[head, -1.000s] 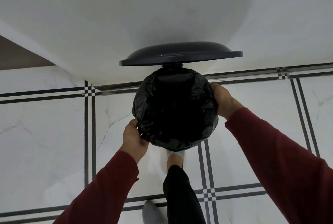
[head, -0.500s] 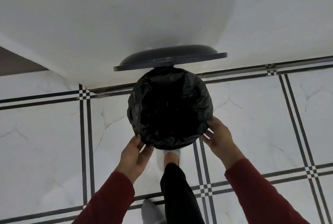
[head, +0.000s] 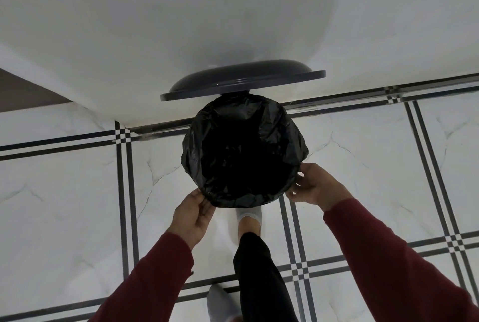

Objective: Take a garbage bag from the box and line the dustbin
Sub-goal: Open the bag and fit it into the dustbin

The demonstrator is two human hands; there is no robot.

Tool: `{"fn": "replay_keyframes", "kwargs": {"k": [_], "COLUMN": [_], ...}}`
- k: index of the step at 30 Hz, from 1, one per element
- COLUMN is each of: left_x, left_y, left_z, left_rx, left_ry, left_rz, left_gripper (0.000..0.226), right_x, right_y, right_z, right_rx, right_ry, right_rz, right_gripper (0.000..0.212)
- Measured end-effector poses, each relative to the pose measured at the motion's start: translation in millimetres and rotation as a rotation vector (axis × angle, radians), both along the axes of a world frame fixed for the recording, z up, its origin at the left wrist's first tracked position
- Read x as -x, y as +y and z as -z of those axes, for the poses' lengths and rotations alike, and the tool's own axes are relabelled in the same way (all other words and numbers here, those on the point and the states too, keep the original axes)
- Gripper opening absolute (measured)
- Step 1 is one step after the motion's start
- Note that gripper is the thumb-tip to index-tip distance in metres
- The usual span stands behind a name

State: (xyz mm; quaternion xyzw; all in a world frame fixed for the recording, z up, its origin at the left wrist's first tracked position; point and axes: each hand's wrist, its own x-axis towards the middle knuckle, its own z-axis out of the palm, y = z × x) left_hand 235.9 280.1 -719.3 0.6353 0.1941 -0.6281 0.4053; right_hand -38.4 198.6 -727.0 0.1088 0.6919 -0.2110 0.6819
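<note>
Both hands have slid down from the sides of the bin to its near edge. The left hand [head: 193, 214] pinches the folded-over hem of the crinkled black plastic garbage bag [head: 245, 153] at the near-left rim; the right hand [head: 315, 187] touches the hem at the near-right with loosely curled fingers, grasping nothing clearly. The bag sits inside the round dark dustbin, draped over its whole rim beneath the raised grey domed lid [head: 242, 79]. Lining looks nearly finished; only smoothing the hem and closing remain
</note>
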Motion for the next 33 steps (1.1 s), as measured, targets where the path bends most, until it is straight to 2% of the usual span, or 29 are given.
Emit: {"fn": "replay_keyframes", "kwargs": {"k": [3,4,6,8,11,14,17,21,24,27,29,31,33], "left_x": [-1.8,-2.4,-2.7,-1.9,-3.3,-8.7,-17.2,-24.0,-16.6,-3.6,4.1,8.5,6.2], "left_y": [-2.6,-3.9,-8.0,-15.3,-26.7,-32.6,-36.4,-38.2,-39.9,-47.6,-54.7,-60.3,-63.8], "left_z": [-7.4,-9.9,-12.9,-16.6,-17.1,-9.1,0.2,6.1,-3.0,-14.5,-19.3,-20.5,-14.1], "left_rx": [-0.004,-0.009,-0.007,0.008,-0.006,-0.055,-0.05,-0.027,-0.028,0.033,0.028,0.012,0.002], "left_ry": [0.065,0.077,0.049,-0.053,-0.175,-0.181,-0.185,-0.222,-0.228,-0.172,-0.161,-0.155,-0.142], "left_rz": [-0.098,-0.094,-0.003,0.147,0.208,0.19,0.184,0.217,0.134,0.057,0.016,-0.012,-0.048], "left_gripper": [0.026,0.034,0.058,0.064,0.045,0.021,0.023,0.021,0.015,0.036,0.041,0.039,0.046], "right_x": [2.7,2.6,1.3,0.8,-1.8,-14.2,-17.5,-15.1,-16.9,-19.8,-25.8,-27.6,-30.7], "right_y": [-0.6,-0.3,-0.7,-2.0,-4.5,-3.2,-3.1,-6.7,-12.7,-20.5,-25.9,-30.4,-32.8], "right_z": [-0.8,-0.2,-4.4,-13.5,-17.5,-14.0,-10.0,-9.6,-15.6,-23.1,-23.5,-5.9,-1.8], "right_rx": [-0.037,-0.015,0.048,0.101,0.156,0.2,0.182,0.266,0.254,0.244,0.248,0.218,0.172], "right_ry": [0.037,0.036,0.038,0.039,0.053,0.1,0.171,0.258,0.253,0.155,0.122,0.188,0.253], "right_rz": [0.006,0.038,0.096,0.114,0.064,0.054,0.11,0.011,0.05,0.088,0.123,0.126,0.144], "right_gripper": [0.011,0.011,0.015,0.022,0.037,0.03,0.013,0.009,0.003,0.017,0.023,0.033,0.043]}}
